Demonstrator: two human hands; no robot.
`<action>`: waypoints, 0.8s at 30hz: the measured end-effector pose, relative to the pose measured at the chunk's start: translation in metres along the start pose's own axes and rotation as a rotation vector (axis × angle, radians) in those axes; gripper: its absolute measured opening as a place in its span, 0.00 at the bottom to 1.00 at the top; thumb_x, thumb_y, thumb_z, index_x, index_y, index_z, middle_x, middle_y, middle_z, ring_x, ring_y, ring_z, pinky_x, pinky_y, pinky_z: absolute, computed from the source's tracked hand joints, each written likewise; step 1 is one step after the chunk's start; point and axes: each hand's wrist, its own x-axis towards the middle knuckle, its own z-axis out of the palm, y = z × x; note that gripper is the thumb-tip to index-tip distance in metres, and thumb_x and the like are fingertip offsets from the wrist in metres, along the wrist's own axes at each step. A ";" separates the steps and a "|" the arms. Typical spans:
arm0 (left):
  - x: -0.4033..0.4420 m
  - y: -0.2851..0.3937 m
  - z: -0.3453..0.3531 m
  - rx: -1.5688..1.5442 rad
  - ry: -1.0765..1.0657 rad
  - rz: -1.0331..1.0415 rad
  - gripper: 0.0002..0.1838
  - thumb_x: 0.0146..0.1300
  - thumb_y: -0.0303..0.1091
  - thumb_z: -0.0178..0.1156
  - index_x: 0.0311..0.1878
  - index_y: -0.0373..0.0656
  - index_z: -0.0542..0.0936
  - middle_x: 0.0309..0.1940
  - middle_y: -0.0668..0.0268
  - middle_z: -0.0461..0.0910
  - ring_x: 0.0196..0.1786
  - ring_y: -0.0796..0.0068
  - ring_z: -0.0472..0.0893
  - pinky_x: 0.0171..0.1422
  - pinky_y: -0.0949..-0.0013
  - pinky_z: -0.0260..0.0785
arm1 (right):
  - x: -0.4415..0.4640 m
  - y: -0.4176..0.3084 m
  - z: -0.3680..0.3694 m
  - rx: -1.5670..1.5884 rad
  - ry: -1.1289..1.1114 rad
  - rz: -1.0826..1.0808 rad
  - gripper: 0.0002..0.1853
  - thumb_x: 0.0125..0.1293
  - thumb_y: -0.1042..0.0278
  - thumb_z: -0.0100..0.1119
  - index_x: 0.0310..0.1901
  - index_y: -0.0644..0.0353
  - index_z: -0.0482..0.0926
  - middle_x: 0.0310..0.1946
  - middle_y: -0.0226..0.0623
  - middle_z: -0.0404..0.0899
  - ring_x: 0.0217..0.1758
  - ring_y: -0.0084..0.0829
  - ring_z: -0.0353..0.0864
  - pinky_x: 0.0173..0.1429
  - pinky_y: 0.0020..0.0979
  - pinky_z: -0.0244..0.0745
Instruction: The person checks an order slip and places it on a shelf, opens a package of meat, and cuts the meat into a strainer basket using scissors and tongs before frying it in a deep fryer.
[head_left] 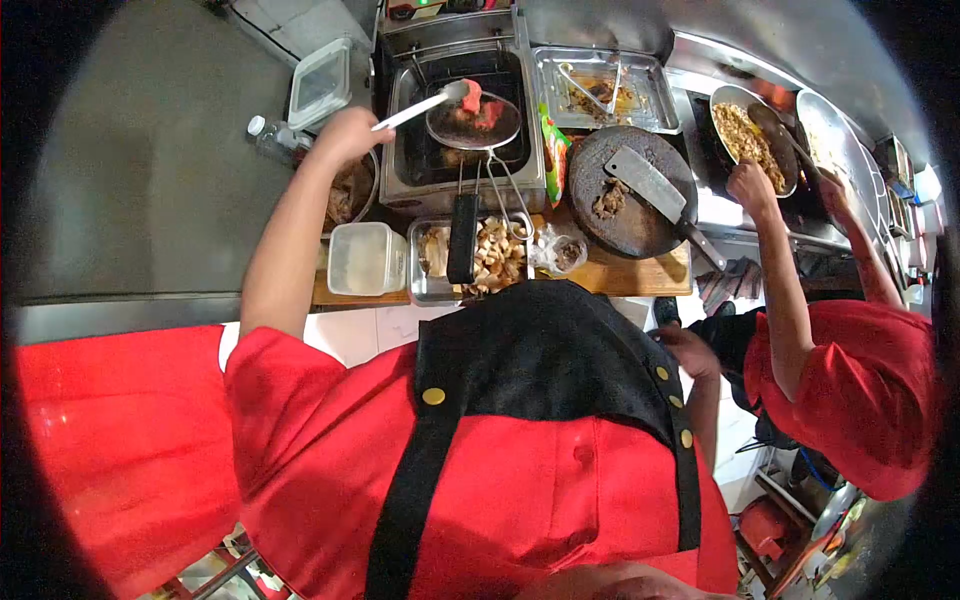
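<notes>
My left hand (350,137) is closed around a white-handled utensil (415,110); whether it is a spoon or tongs I cannot tell. Its dark tip touches a red piece of food (471,97) above a round wire strainer (472,128). More red food lies in that strainer, which sits over the deep fryer (398,180). A black handle (463,240) juts from the fryer toward my apron. Low by my right side hangs my right hand (690,352), blurred and partly behind the apron, with nothing visible in it.
Chopped pieces fill a metal tray (418,290) beside a plastic tub (367,260). A cleaver (645,182) lies on the round chopping board (600,150). Tongs (605,95) rest in a steel tray (655,75). At right, a co-worker (845,350) handles a pan (730,95) of food.
</notes>
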 end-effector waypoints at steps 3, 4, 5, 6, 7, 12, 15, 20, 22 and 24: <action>-0.024 0.000 0.006 -0.454 -0.136 -0.239 0.18 0.57 0.47 0.62 0.33 0.39 0.81 0.16 0.68 0.74 0.16 0.80 0.72 0.20 0.72 0.63 | 0.018 -0.067 -0.009 0.053 -0.099 0.006 0.21 0.56 0.68 0.60 0.52 0.63 0.75 0.36 0.33 0.79 0.37 0.25 0.77 0.40 0.25 0.72; -0.031 0.001 0.009 -0.520 -0.132 -0.264 0.17 0.58 0.46 0.62 0.33 0.39 0.80 0.16 0.70 0.73 0.16 0.82 0.71 0.19 0.74 0.61 | 0.021 -0.105 -0.006 -0.098 -0.128 -0.076 0.22 0.56 0.68 0.61 0.53 0.63 0.74 0.36 0.34 0.79 0.38 0.23 0.77 0.40 0.25 0.72; -0.038 0.001 0.014 -0.589 -0.125 -0.291 0.16 0.59 0.45 0.61 0.34 0.40 0.80 0.17 0.73 0.72 0.16 0.84 0.70 0.18 0.77 0.60 | 0.027 -0.145 0.002 -0.254 -0.157 -0.159 0.22 0.56 0.68 0.62 0.53 0.63 0.74 0.37 0.34 0.79 0.38 0.21 0.76 0.39 0.25 0.72; -0.043 0.001 0.017 -0.656 -0.141 -0.298 0.16 0.60 0.46 0.60 0.32 0.40 0.78 0.18 0.74 0.72 0.16 0.84 0.69 0.18 0.77 0.59 | 0.044 -0.157 0.003 -0.350 -0.112 -0.351 0.23 0.56 0.65 0.63 0.53 0.63 0.74 0.36 0.34 0.79 0.37 0.20 0.75 0.40 0.26 0.72; -0.046 -0.005 0.026 -0.680 -0.126 -0.300 0.16 0.61 0.46 0.59 0.29 0.41 0.76 0.19 0.73 0.72 0.16 0.85 0.69 0.18 0.77 0.59 | 0.059 -0.168 0.006 -0.443 -0.066 -0.544 0.24 0.57 0.62 0.64 0.53 0.63 0.73 0.36 0.34 0.78 0.36 0.19 0.75 0.40 0.26 0.72; -0.069 0.004 0.037 -0.967 -0.136 -0.273 0.16 0.64 0.46 0.55 0.26 0.45 0.73 0.19 0.75 0.71 0.17 0.86 0.68 0.20 0.79 0.60 | 0.120 -0.255 0.077 0.176 -0.117 -0.347 0.29 0.57 0.46 0.63 0.52 0.60 0.69 0.28 0.28 0.72 0.30 0.20 0.71 0.34 0.23 0.69; -0.084 0.016 0.037 -1.091 -0.104 -0.284 0.14 0.64 0.45 0.55 0.30 0.46 0.74 0.20 0.75 0.72 0.18 0.87 0.69 0.20 0.80 0.60 | 0.160 -0.273 0.106 0.394 -0.237 -0.263 0.26 0.58 0.42 0.60 0.44 0.57 0.70 0.25 0.27 0.70 0.25 0.21 0.70 0.30 0.24 0.69; -0.102 0.029 0.038 -1.231 -0.114 -0.279 0.13 0.64 0.46 0.56 0.31 0.47 0.74 0.21 0.75 0.72 0.19 0.87 0.69 0.20 0.81 0.59 | 0.188 -0.300 0.117 0.326 -0.186 -0.381 0.29 0.55 0.37 0.59 0.42 0.58 0.70 0.24 0.28 0.68 0.22 0.23 0.70 0.26 0.25 0.67; -0.106 0.029 0.042 -1.252 -0.118 -0.287 0.12 0.64 0.45 0.56 0.32 0.48 0.75 0.20 0.76 0.72 0.19 0.87 0.69 0.20 0.82 0.59 | 0.190 -0.308 0.114 0.291 -0.163 -0.376 0.29 0.55 0.37 0.60 0.42 0.58 0.70 0.23 0.27 0.68 0.21 0.22 0.69 0.26 0.25 0.66; -0.108 0.034 0.041 -1.240 -0.126 -0.303 0.12 0.64 0.45 0.56 0.32 0.48 0.75 0.20 0.76 0.72 0.19 0.87 0.69 0.20 0.82 0.59 | 0.198 -0.310 0.112 0.254 -0.109 -0.362 0.29 0.55 0.39 0.61 0.40 0.60 0.71 0.22 0.26 0.66 0.21 0.21 0.68 0.24 0.24 0.64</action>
